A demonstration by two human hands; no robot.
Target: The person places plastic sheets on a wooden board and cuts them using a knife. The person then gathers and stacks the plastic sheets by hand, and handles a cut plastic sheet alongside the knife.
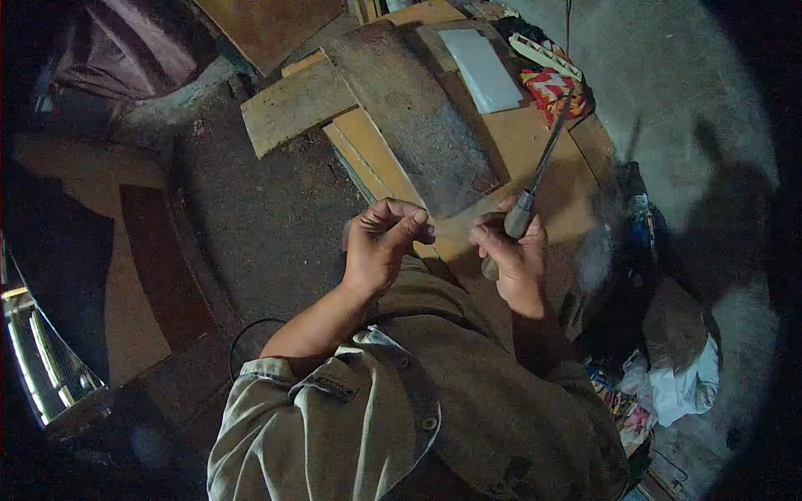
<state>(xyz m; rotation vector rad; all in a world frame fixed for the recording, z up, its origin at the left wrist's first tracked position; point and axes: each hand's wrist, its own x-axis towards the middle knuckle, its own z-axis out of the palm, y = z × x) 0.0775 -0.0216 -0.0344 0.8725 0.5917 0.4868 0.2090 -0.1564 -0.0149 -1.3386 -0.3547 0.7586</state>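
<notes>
My left hand (pixel 383 242) is raised in front of my body, its thumb and fingertips pinched together. Whatever may be between them is too small to make out. Beside it on the right, my right hand (pixel 516 263) is closed around the wooden handle of a knife (pixel 547 154) with a long, narrow, tapering blade. The blade points up and away from me. A small gap separates the two hands. Just beyond them lies a long, worn, dark board (pixel 409 108), its near end close to my fingers.
Under the dark board are a shorter plank (pixel 292 108) and a brown sheet (pixel 535 142). A white rectangular piece (pixel 480 71) lies at the back, near a red patterned cloth (pixel 551 92). White plastic bags (pixel 685 384) sit on the floor at right. A reddish-brown panel (pixel 163 263) stands at left.
</notes>
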